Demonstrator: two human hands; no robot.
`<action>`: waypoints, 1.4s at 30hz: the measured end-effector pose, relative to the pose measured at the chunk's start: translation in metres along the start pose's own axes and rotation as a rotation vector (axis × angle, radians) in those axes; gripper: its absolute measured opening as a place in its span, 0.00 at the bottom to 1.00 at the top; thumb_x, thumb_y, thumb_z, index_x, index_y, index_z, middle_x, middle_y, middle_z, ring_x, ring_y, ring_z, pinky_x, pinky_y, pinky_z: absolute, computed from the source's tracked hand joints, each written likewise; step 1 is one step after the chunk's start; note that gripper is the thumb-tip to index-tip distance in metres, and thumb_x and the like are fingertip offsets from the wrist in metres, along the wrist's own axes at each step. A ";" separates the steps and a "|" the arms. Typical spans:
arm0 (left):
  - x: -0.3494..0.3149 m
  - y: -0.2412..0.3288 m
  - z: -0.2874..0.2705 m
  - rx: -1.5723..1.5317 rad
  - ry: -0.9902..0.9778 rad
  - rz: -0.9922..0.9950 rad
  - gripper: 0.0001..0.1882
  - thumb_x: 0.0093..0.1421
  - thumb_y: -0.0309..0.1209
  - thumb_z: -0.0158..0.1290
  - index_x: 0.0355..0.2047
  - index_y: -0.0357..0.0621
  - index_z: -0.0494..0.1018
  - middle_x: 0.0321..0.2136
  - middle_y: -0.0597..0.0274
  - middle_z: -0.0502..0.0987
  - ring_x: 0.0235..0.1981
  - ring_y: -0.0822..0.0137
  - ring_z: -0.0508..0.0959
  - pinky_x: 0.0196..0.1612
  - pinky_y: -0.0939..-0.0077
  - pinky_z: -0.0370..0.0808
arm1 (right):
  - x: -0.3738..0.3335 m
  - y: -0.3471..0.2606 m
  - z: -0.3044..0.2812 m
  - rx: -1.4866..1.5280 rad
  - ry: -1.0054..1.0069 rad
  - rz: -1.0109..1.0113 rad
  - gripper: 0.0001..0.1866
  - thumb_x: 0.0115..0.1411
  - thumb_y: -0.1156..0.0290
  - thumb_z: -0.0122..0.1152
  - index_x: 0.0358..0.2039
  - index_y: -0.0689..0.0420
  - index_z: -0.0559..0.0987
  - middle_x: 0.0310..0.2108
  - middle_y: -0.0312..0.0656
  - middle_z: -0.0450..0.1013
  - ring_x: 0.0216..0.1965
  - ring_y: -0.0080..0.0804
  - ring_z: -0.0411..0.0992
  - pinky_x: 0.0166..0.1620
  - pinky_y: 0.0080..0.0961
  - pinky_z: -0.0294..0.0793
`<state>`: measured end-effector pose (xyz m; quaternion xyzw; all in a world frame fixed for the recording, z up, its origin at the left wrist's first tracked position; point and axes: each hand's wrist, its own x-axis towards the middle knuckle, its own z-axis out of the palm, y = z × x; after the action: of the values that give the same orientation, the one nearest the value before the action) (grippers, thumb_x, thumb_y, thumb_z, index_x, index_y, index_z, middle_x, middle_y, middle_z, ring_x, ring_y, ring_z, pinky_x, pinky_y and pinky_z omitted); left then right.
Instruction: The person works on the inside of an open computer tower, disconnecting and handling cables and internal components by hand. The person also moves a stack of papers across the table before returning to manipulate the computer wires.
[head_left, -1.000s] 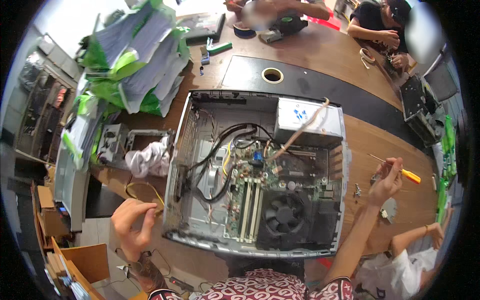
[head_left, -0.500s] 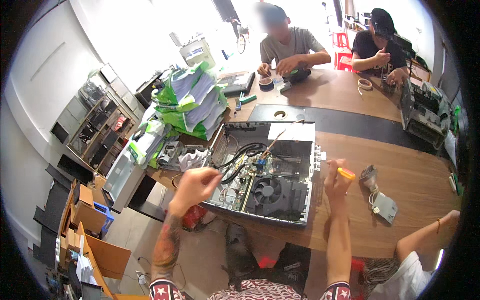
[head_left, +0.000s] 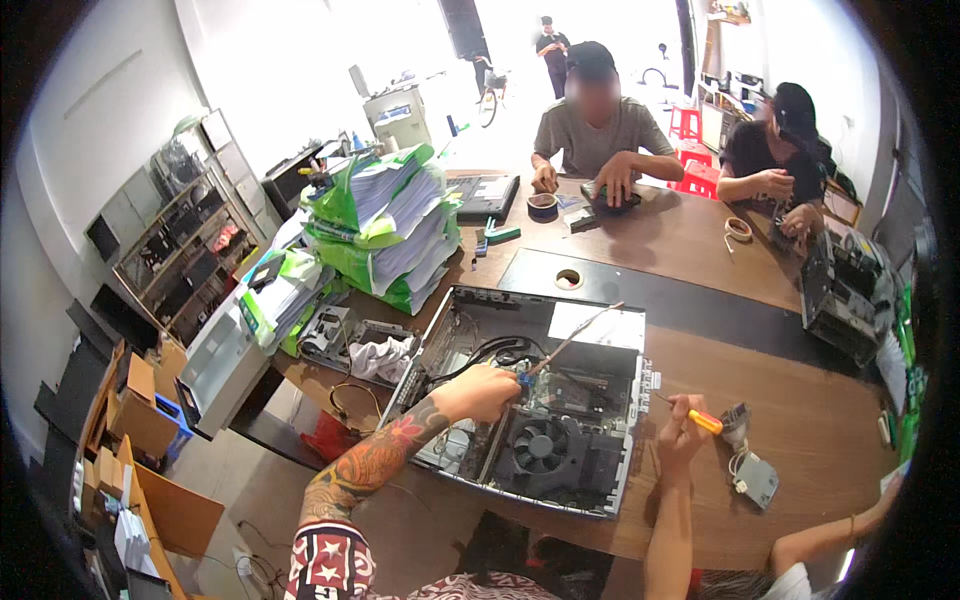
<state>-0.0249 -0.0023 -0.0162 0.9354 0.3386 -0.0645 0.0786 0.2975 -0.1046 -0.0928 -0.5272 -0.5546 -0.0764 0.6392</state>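
Observation:
An open desktop computer case (head_left: pixel 640 440) lies flat on the wooden table in front of me, its black fan (head_left: pixel 541 446) and circuit board exposed. My left hand (head_left: pixel 482 392) reaches into it with fingers closed beside a small blue connector (head_left: pixel 525 380); what they pinch is hidden. Black cables (head_left: pixel 500 347) loop behind that hand, and a thin brownish cable (head_left: pixel 580 332) slants up over the case's far edge. At the case's right side my right hand (head_left: pixel 682 432) grips a screwdriver (head_left: pixel 706 422) with a yellow-orange handle, its shaft pointing up-left.
A metal box with wires (head_left: pixel 755 479) lies right of my right hand. Paper stacks in green wrapping (head_left: pixel 375 225) rise at the left. Tape rolls (head_left: pixel 569 279) lie beyond the case. Another opened computer (head_left: pixel 845 300) stands far right. Two people sit across; a third person's arm (head_left: pixel 830 540) rests at lower right.
My left hand has moved right and into the case, from its left edge to the blue connector. The right hand still holds the screwdriver. The view has tilted up, so everything sits lower.

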 end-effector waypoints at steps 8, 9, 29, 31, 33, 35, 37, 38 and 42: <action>-0.005 -0.009 -0.002 -0.030 0.050 -0.058 0.09 0.46 0.30 0.56 0.26 0.38 0.77 0.29 0.51 0.79 0.35 0.47 0.80 0.38 0.55 0.77 | -0.001 0.004 -0.006 -0.061 0.013 0.106 0.16 0.70 0.69 0.47 0.26 0.63 0.74 0.24 0.40 0.68 0.26 0.28 0.66 0.31 0.23 0.65; -0.006 -0.013 0.000 -0.018 0.074 -0.051 0.09 0.46 0.31 0.56 0.26 0.38 0.77 0.29 0.50 0.79 0.35 0.48 0.80 0.38 0.55 0.77 | -0.002 0.003 -0.005 -0.063 0.002 0.101 0.16 0.70 0.69 0.47 0.26 0.63 0.74 0.24 0.40 0.68 0.26 0.28 0.66 0.31 0.23 0.65; 0.000 -0.011 0.014 0.012 0.202 -0.057 0.11 0.46 0.34 0.54 0.23 0.37 0.77 0.25 0.46 0.80 0.30 0.47 0.81 0.35 0.52 0.78 | -0.005 -0.002 0.005 -0.011 0.001 -0.040 0.14 0.69 0.74 0.49 0.25 0.63 0.75 0.22 0.41 0.69 0.24 0.30 0.67 0.28 0.26 0.65; -0.005 -0.008 0.009 0.020 0.166 -0.079 0.12 0.47 0.36 0.55 0.24 0.37 0.77 0.26 0.47 0.80 0.31 0.47 0.82 0.35 0.53 0.78 | -0.007 0.001 0.004 -0.034 -0.007 -0.023 0.14 0.69 0.73 0.49 0.25 0.63 0.75 0.22 0.41 0.69 0.24 0.30 0.68 0.28 0.26 0.65; -0.013 -0.005 0.003 0.005 0.217 -0.105 0.11 0.51 0.36 0.55 0.25 0.41 0.77 0.28 0.50 0.79 0.33 0.47 0.80 0.36 0.54 0.77 | -0.004 -0.001 0.004 -0.041 0.000 -0.079 0.15 0.68 0.73 0.50 0.24 0.63 0.75 0.22 0.41 0.70 0.24 0.30 0.68 0.28 0.27 0.65; -0.025 0.007 -0.008 0.132 0.634 -0.001 0.08 0.55 0.33 0.56 0.25 0.41 0.76 0.26 0.55 0.78 0.28 0.54 0.80 0.32 0.63 0.78 | -0.006 0.001 0.008 -0.023 0.042 -0.057 0.15 0.68 0.73 0.50 0.23 0.63 0.74 0.22 0.41 0.70 0.23 0.30 0.68 0.28 0.28 0.64; -0.055 0.039 -0.033 -0.029 0.881 -0.003 0.04 0.53 0.28 0.57 0.25 0.41 0.76 0.25 0.57 0.77 0.25 0.57 0.79 0.28 0.66 0.75 | -0.005 0.004 0.006 -0.006 0.062 -0.051 0.16 0.69 0.72 0.51 0.22 0.63 0.72 0.21 0.41 0.70 0.21 0.33 0.67 0.26 0.28 0.64; -0.078 0.060 -0.041 -0.022 0.968 -0.005 0.04 0.53 0.25 0.58 0.23 0.41 0.74 0.23 0.58 0.75 0.24 0.57 0.78 0.27 0.66 0.74 | -0.004 0.003 0.007 -0.013 0.053 -0.059 0.16 0.69 0.71 0.51 0.22 0.62 0.73 0.21 0.41 0.70 0.21 0.32 0.68 0.26 0.28 0.64; -0.167 0.121 0.000 -0.120 1.200 0.000 0.06 0.47 0.20 0.59 0.20 0.41 0.72 0.16 0.61 0.71 0.17 0.61 0.71 0.22 0.72 0.66 | -0.004 0.003 0.007 0.024 0.114 -0.055 0.16 0.69 0.71 0.51 0.22 0.61 0.74 0.21 0.41 0.70 0.20 0.29 0.67 0.26 0.26 0.64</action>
<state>-0.0742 -0.1979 0.0248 0.8025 0.3267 0.4938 -0.0735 0.2936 -0.1005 -0.0992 -0.4990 -0.5324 -0.1169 0.6737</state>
